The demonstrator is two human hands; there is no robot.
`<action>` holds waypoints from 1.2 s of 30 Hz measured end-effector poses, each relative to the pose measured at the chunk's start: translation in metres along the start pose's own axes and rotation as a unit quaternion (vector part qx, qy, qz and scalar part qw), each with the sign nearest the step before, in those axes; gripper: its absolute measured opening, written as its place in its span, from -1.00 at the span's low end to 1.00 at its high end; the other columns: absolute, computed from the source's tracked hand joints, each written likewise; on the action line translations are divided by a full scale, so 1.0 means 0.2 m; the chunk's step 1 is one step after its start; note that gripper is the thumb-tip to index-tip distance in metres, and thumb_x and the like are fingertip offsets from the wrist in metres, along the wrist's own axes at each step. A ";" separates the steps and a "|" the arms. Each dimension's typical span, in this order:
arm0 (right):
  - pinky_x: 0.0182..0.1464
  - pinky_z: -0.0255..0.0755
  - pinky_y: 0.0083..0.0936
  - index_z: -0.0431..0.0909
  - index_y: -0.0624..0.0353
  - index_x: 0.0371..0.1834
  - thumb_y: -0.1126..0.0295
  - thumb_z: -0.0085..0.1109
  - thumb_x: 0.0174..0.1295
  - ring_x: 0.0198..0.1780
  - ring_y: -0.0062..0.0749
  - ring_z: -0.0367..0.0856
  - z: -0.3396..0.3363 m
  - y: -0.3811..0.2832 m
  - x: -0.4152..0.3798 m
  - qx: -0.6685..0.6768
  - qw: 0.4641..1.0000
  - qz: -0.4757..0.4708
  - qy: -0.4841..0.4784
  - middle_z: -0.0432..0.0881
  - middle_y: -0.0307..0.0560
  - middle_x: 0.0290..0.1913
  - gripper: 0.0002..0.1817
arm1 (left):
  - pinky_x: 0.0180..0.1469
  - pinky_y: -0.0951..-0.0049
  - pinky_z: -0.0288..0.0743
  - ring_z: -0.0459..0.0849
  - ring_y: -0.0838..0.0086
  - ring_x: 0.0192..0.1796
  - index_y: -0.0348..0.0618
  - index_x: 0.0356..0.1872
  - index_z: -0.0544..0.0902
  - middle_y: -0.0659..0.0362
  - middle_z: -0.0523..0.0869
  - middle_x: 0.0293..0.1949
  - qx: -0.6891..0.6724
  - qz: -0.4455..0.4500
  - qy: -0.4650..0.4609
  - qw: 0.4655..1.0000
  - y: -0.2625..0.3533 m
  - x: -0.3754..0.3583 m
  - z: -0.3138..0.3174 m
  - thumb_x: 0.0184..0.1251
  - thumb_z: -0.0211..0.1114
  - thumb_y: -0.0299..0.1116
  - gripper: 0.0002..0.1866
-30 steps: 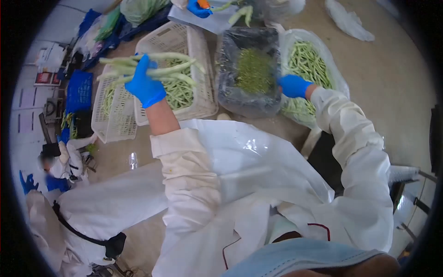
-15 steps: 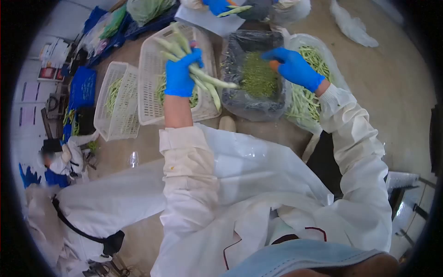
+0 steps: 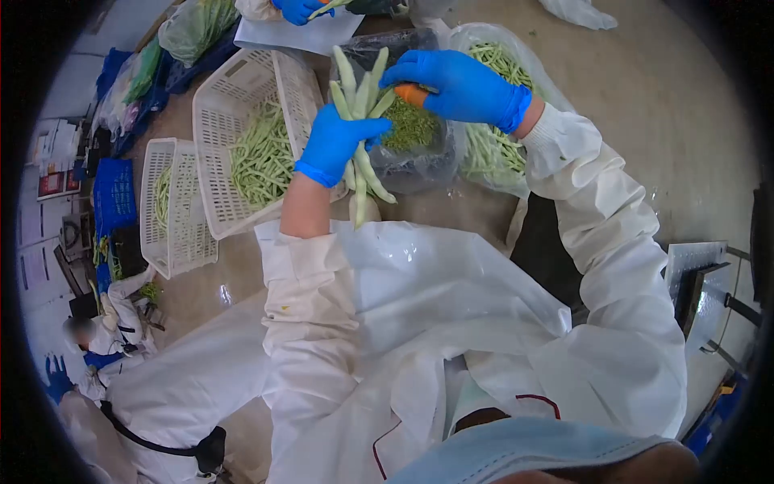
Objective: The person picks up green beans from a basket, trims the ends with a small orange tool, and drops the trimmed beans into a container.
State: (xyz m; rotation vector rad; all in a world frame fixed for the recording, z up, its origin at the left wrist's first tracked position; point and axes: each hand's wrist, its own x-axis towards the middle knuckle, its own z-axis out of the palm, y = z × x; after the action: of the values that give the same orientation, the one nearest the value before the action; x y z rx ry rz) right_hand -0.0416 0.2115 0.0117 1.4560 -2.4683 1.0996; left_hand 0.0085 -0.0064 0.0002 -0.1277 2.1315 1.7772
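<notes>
My left hand (image 3: 337,147), in a blue glove, is closed around a bunch of long pale green beans (image 3: 364,168), their ends fanning out above and below the fist. Close to the bunch's upper right side is my right hand (image 3: 472,90), also blue-gloved, its fingers wrapped round a small orange-handled tool (image 3: 412,95). Its working end cannot be made out. Beneath both hands stands a bin lined with dark plastic (image 3: 407,176), holding a heap of small green trimmings (image 3: 413,131).
Left of the bin is a white crate (image 3: 211,121) with many beans (image 3: 262,157). A smaller white crate (image 3: 192,211) stands farther left. A clear plastic bag (image 3: 553,90) of beans lies at right. Another person's blue-gloved hand (image 3: 300,10) appears at the top.
My left hand has moved right with the beans, from above the large crate to the bin. My right hand has moved left to meet the bunch. The view has shifted too.
</notes>
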 end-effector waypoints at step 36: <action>-0.30 0.45 -0.42 0.56 0.21 -0.24 0.48 -0.01 0.10 -0.34 -0.12 0.57 0.10 -0.04 -0.03 0.151 0.966 0.180 0.110 0.59 0.06 -0.32 -0.81 | -0.43 0.51 0.43 0.57 0.51 -0.48 -0.32 -0.42 0.62 0.16 0.62 -0.50 -0.026 0.157 0.193 0.968 0.04 -0.06 0.19 -0.19 0.45 -0.45 -0.74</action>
State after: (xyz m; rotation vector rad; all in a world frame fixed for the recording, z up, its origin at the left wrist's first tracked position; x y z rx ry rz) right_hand -0.0258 0.2018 -0.0006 0.8842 -2.5459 1.6649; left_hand 0.0255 0.0298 0.0065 -0.1685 2.4896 2.1329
